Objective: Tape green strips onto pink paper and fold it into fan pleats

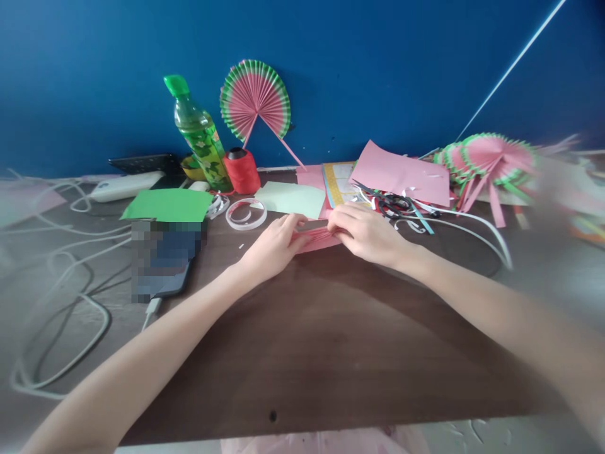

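Between my two hands is a sheet of pink paper (pixel 317 241) with narrow folds across it, just over the dark brown table. My left hand (pixel 280 243) pinches its left end, thumb toward me. At the right end, the fingers of my right hand (pixel 362 232) are closed on the same paper. Parts of the folds are hidden behind the fingers. Beyond my hands lie a pale green sheet (pixel 290 198) and a flat pink sheet (pixel 401 173). A finished-looking round pleated fan (pixel 255 94), pink with a green rim, leans against the blue wall.
At the left stand a green-capped bottle (pixel 201 139) and a red thread spool (pixel 242 171). Nearby lie a roll of white tape (pixel 246 214), a green sheet (pixel 167 205) and a phone (pixel 172 261) with a cable. More pleated fans (pixel 491 157) are heaped at the right.
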A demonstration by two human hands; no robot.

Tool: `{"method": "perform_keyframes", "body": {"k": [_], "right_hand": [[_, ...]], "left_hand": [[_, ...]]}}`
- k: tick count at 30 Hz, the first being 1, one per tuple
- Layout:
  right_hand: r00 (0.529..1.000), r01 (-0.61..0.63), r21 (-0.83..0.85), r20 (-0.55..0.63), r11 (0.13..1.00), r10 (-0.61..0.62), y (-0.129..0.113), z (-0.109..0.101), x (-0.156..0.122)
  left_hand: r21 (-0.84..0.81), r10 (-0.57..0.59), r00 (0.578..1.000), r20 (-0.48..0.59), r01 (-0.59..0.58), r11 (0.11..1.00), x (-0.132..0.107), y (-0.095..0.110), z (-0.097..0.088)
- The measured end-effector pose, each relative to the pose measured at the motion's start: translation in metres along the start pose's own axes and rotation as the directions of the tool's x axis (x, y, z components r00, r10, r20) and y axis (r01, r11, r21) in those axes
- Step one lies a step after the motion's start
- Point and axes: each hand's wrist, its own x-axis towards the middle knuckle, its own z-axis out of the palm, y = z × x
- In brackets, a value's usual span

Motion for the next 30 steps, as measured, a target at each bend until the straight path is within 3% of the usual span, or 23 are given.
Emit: {"method": "perform_keyframes", "body": {"k": [4,9,15,18,22,30], "right_hand": [[0.997,0.062,-0.034,-0.044,0.997,-0.064,0.0016,0.0001,0.0003],[0.999,-0.027,0.101,-0.017,0.995,0.028,-0.0003,-0.0034,0.0018],[0.990,-0.144,0.231,0.038,0.962,0.139,-0.0010,-0.0064,0.0018],[0.988,-0.154,0.164,0.058,0.974,0.147,0.0001,-0.0056,0.0015],[0.997,-0.042,0.044,0.070,0.998,0.039,0.0011,-0.0029,0.0012],[1.000,0.001,-0.059,0.008,0.998,-0.001,0.0010,0.0020,0.0005]], "left_hand": [[0.083,0.002,0.999,0.050,-0.006,0.997,0.0003,0.0011,-0.0025],[0.093,0.012,1.000,-0.004,-0.011,0.996,-0.0013,0.0037,-0.0039],[0.277,0.154,0.984,-0.088,-0.125,0.953,-0.0042,0.0005,-0.0017],[0.355,0.218,0.970,-0.111,-0.166,0.920,-0.0045,-0.0022,-0.0009],[0.433,0.275,0.955,-0.108,-0.204,0.878,-0.0045,-0.0037,0.0004],[0.479,0.340,0.930,-0.141,-0.237,0.845,-0.0023,-0.0043,-0.0003]]}}
